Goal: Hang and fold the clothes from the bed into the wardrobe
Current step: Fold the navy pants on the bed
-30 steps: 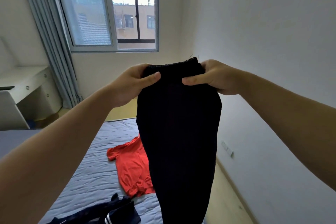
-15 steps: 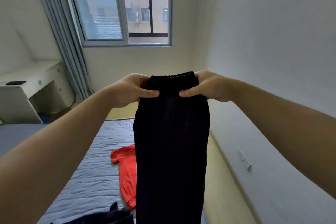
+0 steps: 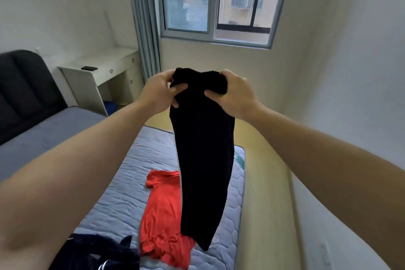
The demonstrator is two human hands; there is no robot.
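Black garment [image 3: 203, 160], top now bunched tighter

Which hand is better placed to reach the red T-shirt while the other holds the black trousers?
Probably the left hand: the red T-shirt lies on the bed left of the hanging black trousers, so the right hand would have to cross them.

T-shirt [image 3: 163, 215] on bed [image 3: 118, 210], desk [image 3: 103, 72] behind

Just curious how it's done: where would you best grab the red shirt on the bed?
Pinch the red shirt at its far, shoulder end, coming down from above: it lies flat on the bed, one sleeve spread there, hem bunched nearer.
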